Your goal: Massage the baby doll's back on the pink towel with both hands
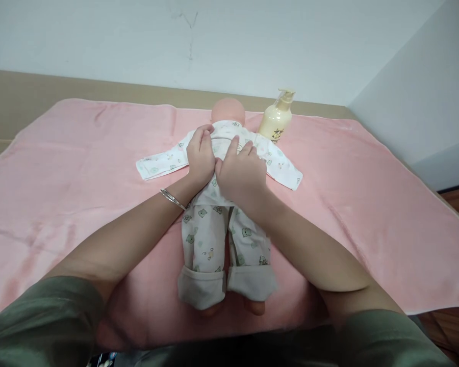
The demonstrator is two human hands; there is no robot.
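A baby doll (228, 110) lies stretched out on a pink blanket (99, 204), its bald head toward the wall and its feet toward me. It wears a white printed top (283, 165) and matching pants (204, 239) with rolled grey cuffs. My left hand (202, 155) rests on the left side of the doll's upper body, fingers extended and partly turned from view. Over the middle and right of the torso lies my right hand (243, 171), its fingers stretched out and slightly apart. Both hands are close together, the thumbs almost meeting.
A cream pump bottle (276, 120) stands just right of the doll's head, behind its sleeve. Beyond the blanket runs a tan surface edge (137, 92) along the white wall (118, 41). Wooden floor (453, 326) shows at the lower right.
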